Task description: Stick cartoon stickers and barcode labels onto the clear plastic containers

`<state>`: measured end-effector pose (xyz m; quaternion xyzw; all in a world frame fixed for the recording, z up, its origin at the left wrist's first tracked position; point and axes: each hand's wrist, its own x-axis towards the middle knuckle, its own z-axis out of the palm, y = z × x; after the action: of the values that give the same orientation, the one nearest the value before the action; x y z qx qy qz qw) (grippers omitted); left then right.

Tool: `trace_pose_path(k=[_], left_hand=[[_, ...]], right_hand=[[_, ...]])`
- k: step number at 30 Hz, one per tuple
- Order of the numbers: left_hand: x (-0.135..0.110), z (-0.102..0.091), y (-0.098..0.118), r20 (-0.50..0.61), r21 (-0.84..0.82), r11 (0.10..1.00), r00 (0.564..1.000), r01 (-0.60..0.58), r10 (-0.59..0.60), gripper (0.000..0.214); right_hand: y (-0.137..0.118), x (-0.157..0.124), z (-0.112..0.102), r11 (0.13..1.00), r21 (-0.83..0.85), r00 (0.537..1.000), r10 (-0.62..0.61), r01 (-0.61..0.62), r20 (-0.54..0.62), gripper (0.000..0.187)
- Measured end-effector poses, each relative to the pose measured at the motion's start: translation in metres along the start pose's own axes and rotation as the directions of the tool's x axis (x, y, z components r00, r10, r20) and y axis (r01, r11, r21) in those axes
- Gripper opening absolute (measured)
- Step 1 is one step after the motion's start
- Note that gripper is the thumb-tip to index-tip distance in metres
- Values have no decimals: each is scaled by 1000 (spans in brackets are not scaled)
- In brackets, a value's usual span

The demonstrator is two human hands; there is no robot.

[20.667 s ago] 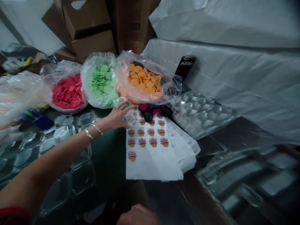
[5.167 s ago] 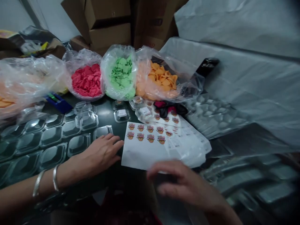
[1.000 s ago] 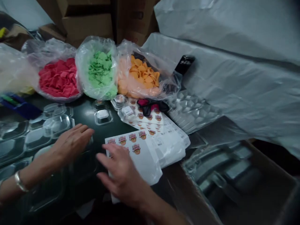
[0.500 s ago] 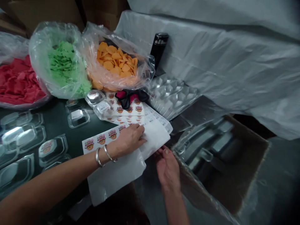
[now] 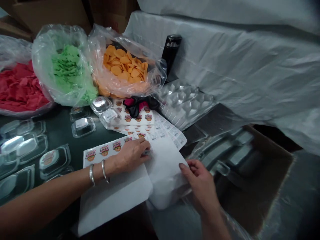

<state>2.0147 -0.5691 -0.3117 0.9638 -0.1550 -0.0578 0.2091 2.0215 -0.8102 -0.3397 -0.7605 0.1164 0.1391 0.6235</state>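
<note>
My left hand, with two silver bangles on the wrist, lies on a white sticker sheet printed with round orange logo stickers; its fingertips are pinched at the sheet's right edge. My right hand grips the lower right edge of a second white sheet that overlaps the first. More sticker sheets fan out behind them on the dark table.
Clear bags of red, green and orange chips stand at the back. Small clear lidded tubs sit at the left. A plastic cavity tray, a black bottle and a cardboard box of trays are at the right.
The view swung right. My left hand crossed from the tubs onto the sticker sheets. My right hand left the front sheet, took the second sheet's edge and drew it nearer.
</note>
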Motion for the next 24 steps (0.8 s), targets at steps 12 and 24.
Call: trace_pose_path(k=[12,24], left_hand=[[1,8,-2,-92,-96,995,995,16,-25,10],[3,1,6,-52,-175,981,994,88,-99,10]], right_hand=[[-55,71,15,925,-65,577,287,-373,764,59],[-49,55,28,920,-11,641,280,-391,714,40]])
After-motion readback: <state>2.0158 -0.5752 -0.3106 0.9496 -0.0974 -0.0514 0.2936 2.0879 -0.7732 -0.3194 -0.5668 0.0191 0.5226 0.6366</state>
